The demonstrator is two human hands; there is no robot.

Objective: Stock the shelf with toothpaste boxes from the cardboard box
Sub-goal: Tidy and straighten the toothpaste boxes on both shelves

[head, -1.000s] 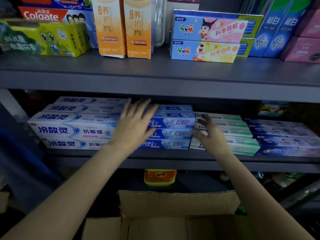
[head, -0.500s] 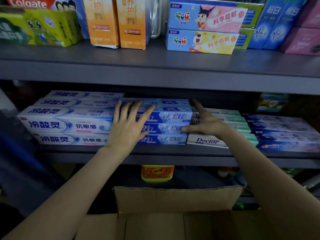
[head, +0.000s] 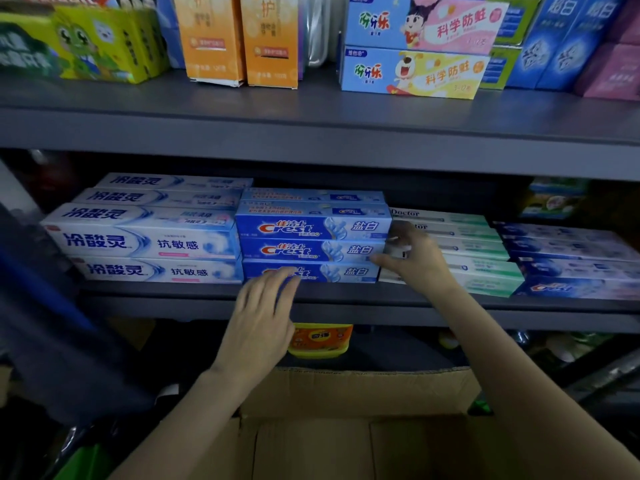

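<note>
Two hands are up at the middle shelf [head: 346, 306], with the cardboard box [head: 363, 441] nearest you at 6 o'clock, flaps open; its contents are not visible from here.

Left hand [head: 263, 317]: fingers straight and relaxed, holding nothing. Fingertips reach the front face of the bottom Crest box [head: 332, 271] at the shelf edge; contact looks likely, though it is hard to be certain.

Right hand [head: 412, 261]: at 3 o'clock of the Crest stack [head: 311, 233], fingers loosely bent against the stack's right end, where it meets the green-and-white Doctor boxes [head: 481, 251]. I cannot tell whether it pinches a box end or only presses it.

Judgement: the step in hand is squaring up the stocked row. Three Crest boxes sit stacked at the front, more behind, white-blue boxes [head: 145, 240] touching at 9 o'clock.

To do it well:
- Push with flat fingers low on the faces, so the stack slides as one and the top box does not tip.
- Keep your right hand as a stop at the end, closing the seam with the Doctor boxes.
- Leave the labels flush with the shelf front.

Farther, at 12 o'clock, the upper shelf [head: 311, 133] carries orange cartons [head: 239, 39] and children's toothpaste boxes [head: 415, 46].
</note>
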